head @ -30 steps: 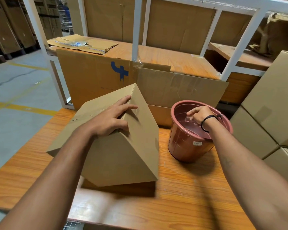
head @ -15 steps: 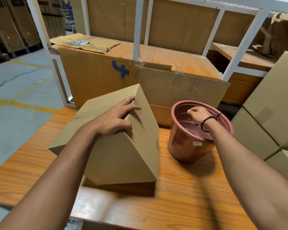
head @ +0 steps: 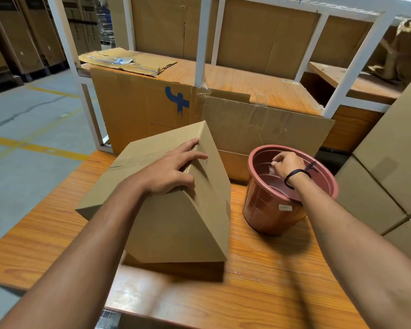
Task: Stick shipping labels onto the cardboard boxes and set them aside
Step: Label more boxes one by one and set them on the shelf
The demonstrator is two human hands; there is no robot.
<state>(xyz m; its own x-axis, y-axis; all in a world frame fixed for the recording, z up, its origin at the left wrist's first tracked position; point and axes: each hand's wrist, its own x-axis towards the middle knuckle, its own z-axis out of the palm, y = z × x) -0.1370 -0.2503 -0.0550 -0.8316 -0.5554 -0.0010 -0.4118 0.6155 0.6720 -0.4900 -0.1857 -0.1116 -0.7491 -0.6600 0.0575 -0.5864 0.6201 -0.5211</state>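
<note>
A plain cardboard box (head: 176, 224) stands tilted on one edge on the wooden table (head: 259, 281). My left hand (head: 173, 172) grips its raised top ridge, fingers over the far face and thumb on the near face. To the right stands a reddish-brown plastic bucket (head: 271, 210). My right hand (head: 286, 166) reaches into its mouth with curled fingers and pinches a small pale piece, seemingly a label (head: 272, 169). The bucket's bottom is mostly hidden.
Flattened cardboard sheets (head: 259, 129) lean against a white metal shelf frame (head: 202, 43) behind the table. Stacked cardboard boxes (head: 394, 167) crowd the right side. Grey floor with yellow lines (head: 33, 148) lies to the left.
My right hand has shifted slightly inside the bucket's mouth. My left hand keeps its hold on the tilted box, which has barely moved.
</note>
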